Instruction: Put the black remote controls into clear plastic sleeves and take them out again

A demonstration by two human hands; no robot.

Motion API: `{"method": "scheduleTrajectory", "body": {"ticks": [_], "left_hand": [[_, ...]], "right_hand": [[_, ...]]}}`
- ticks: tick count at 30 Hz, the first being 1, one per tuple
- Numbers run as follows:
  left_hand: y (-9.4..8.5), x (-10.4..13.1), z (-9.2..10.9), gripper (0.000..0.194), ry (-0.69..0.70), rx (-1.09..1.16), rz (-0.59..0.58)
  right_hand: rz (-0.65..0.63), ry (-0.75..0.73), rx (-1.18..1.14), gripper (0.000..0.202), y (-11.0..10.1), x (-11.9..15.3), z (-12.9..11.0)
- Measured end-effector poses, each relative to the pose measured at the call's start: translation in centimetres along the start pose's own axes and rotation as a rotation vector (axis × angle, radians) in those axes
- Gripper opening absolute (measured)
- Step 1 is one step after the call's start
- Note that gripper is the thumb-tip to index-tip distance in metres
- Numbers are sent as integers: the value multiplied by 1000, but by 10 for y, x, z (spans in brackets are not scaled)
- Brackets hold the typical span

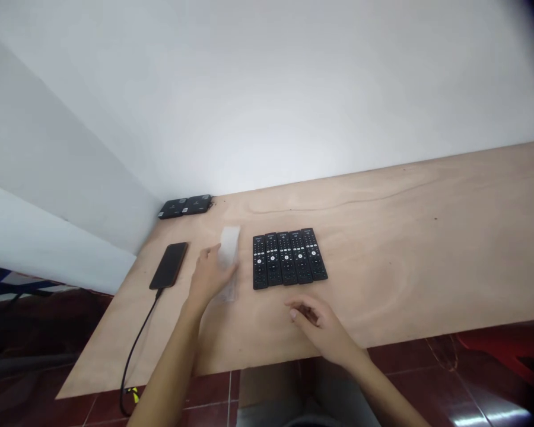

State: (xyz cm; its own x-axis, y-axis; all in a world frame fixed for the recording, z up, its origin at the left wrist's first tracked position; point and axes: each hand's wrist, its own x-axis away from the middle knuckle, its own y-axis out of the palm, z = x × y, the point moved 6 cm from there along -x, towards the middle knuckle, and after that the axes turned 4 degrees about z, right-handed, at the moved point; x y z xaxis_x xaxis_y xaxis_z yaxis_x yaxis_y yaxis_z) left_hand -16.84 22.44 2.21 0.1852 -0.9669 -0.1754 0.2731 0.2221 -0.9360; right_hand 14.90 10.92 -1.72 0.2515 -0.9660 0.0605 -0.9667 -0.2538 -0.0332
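Note:
My left hand reaches over a whitish, see-through plastic sleeve, with fingers at its left edge and the thumb at its right, closed on it. Whether this is one sleeve or a thin stack, I cannot tell. Just right of it, several black remote controls lie face up in a tight row, buttons showing. Below the row, close to the table's front edge, my right hand hovers with loosely curved fingers. A gap shows between its thumb and fingers, and nothing is seen in it.
A black phone lies on the wooden table at the left, its black cable running over the front edge. Two flat black boxes sit in the back left corner against the white wall.

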Motion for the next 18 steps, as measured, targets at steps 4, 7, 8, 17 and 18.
{"method": "scheduleTrajectory", "body": {"ticks": [4, 7, 8, 17, 18], "left_hand": [[-3, 13, 4, 70, -43, -52, -19], [-6, 23, 8, 75, -51, -100, -42], [-6, 26, 10, 79, -50, -115, -55], [1, 29, 21, 65, 2, -160, -41], [3, 27, 20, 65, 7, -159, -44]], "right_hand": [[1, 4, -4, 30, 0, 0, 0], [-2, -2, -7, 30, 1, 0, -2], [-5, -3, -11, 30, 1, 0, -2], [-6, -15, -3, 29, 1, 0, -5], [-5, -13, 0, 29, 1, 0, -5]]}}
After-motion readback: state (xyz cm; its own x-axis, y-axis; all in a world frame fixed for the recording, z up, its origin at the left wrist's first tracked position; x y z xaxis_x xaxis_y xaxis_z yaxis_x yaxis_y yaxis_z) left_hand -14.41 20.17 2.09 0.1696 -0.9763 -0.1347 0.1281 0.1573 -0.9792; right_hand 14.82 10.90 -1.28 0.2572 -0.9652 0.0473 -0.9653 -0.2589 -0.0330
